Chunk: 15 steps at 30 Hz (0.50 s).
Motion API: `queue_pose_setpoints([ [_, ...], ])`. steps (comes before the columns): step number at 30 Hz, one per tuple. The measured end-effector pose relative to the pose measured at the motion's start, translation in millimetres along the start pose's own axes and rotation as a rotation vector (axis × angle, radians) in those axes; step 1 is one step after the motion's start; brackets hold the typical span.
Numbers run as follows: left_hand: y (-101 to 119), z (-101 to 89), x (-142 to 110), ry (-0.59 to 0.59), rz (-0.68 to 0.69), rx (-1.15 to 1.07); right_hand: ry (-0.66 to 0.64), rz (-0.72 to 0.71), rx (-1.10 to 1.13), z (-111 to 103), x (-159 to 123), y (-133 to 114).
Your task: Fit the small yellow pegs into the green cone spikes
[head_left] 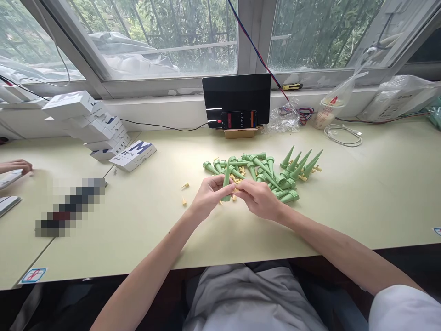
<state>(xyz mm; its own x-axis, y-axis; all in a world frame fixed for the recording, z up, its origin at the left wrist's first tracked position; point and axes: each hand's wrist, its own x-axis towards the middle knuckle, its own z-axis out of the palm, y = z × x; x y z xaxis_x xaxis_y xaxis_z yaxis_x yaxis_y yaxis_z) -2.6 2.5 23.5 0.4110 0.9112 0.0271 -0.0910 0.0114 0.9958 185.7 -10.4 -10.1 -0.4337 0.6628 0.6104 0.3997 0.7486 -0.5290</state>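
Observation:
My left hand (pixel 208 195) grips a green plant-watering spike (pixel 226 177), its pointed end up and its wide cap low by the thumb. Against the side of that spike, the fingertips of my right hand (pixel 258 195) are pinched together. What they hold is hidden, though yellow shows close by. Beyond both hands lies a heap of green spikes (pixel 270 174), with small yellow nozzles partly covered among them. Several spikes stand point up (pixel 303 165) to the right, yellow nozzles sticking out near their bases. Two loose yellow nozzles (pixel 184 201) lie left of my left hand.
A tablet (pixel 237 94) with a phone (pixel 239 120) before it leans by the window. White boxes (pixel 99 126) are stacked at the left; one box (pixel 133 155) lies apart. Another person's hand (pixel 17 166) is at the left edge. A bagged cup (pixel 329 112) and cable (pixel 343 135) sit back right.

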Motion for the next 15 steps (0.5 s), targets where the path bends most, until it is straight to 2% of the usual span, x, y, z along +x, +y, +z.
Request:
queue_pose_setpoints([
  [15,-1.3,-0.3,0.9,0.003,0.025,0.018,-0.004,0.021,-0.036,1.5,-0.3,-1.8],
])
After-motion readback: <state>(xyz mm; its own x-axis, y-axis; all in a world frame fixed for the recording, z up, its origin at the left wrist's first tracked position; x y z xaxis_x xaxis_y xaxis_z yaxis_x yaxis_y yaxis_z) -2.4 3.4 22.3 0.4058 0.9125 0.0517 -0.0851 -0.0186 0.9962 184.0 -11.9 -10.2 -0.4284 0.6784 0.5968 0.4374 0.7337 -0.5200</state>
